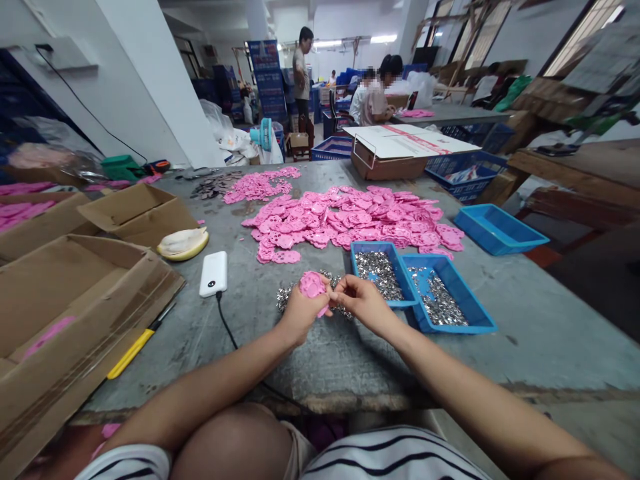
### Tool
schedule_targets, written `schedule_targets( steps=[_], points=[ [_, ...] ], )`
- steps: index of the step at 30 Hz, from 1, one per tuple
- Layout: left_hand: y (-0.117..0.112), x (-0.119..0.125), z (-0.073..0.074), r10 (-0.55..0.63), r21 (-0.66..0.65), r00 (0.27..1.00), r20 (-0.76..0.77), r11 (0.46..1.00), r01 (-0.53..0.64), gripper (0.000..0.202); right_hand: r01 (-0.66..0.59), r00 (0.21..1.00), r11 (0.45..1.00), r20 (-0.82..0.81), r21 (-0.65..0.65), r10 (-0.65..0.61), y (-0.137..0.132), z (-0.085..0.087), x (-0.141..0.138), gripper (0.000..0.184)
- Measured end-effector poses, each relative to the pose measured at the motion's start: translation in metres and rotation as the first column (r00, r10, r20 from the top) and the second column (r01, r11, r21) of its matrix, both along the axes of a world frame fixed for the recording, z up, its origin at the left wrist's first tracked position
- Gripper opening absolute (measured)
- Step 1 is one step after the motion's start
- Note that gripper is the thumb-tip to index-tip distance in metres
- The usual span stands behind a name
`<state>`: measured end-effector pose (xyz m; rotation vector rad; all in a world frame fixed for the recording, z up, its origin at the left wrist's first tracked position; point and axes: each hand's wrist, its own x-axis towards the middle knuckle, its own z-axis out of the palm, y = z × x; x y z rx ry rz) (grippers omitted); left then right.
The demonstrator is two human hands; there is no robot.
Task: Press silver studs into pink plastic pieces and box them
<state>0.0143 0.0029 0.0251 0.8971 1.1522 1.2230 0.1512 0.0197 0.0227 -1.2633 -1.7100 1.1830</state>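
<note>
My left hand is closed around a flat pink plastic piece with a scalloped outline. Thumb and fingers of my right hand pinch together at the right edge of that piece; whatever they hold, if anything, is too small to make out. Beneath both hands lies a scatter of small shiny metal parts. Just right of my right hand stand two blue trays, a nearer one and a farther one, both with metal parts inside. A large heap of similar pink pieces spreads beyond my hands.
Left on the table are a white power bank with a black cable, a banana peel, a yellow cutter and cardboard boxes. Another blue tray sits at right. Behind it lies a white-topped carton. Several people work farther back.
</note>
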Motion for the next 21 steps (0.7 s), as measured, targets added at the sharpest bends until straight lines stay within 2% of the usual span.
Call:
schedule_targets(
  steps=[5,9,13,18,21],
  points=[
    [0.0,0.0,0.001,0.012,0.001,1.0,0.011,1.0,-0.012,0.027,0.035,0.999,0.999,-0.033,-0.019,-0.036,0.001,-0.003,-0.003,0.029],
    [0.0,0.0,-0.001,0.012,0.005,1.0,0.018,1.0,-0.012,0.027,0.046,0.999,0.999,-0.005,0.024,-0.045,0.002,-0.004,-0.004,0.019],
    [0.0,-0.001,-0.003,0.018,0.019,0.999,0.032,1.0,-0.019,0.029,0.008,1.0,0.996,-0.002,0.094,-0.008,0.002,-0.004,-0.005,0.017],
    [-0.001,-0.002,0.002,-0.072,0.039,0.973,0.217,0.997,0.065,0.049,-0.007,0.996,0.985,-0.09,0.173,0.023,0.007,0.007,0.006,0.018],
    [0.0,-0.004,0.006,-0.114,-0.01,0.946,0.305,0.992,0.123,0.06,-0.104,0.992,0.96,-0.047,0.259,0.12,0.011,0.021,0.016,0.016]
  ],
)
